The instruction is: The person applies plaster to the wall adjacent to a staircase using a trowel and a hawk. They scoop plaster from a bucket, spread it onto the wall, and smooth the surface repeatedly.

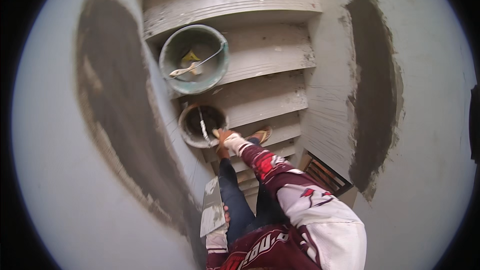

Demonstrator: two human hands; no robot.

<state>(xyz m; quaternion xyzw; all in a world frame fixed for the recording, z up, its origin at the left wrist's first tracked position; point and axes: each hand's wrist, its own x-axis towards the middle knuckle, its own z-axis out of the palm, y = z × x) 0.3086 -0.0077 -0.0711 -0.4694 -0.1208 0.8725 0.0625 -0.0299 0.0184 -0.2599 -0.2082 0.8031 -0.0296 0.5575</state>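
Nearest to the camera is the right sleeve (325, 215), white and maroon. Its hand, the right hand (227, 135), is at the rim of the small bucket (187, 131) and is closed around a pale handle (216, 133); what sits on its far end I cannot tell well. The left hand (227, 216) grips a grey board (212, 208), low beside the leg (232, 186). The small bucket stands by the left wall (55, 160); farther up the stairs (270, 47) stands a bigger green bucket (194, 88).
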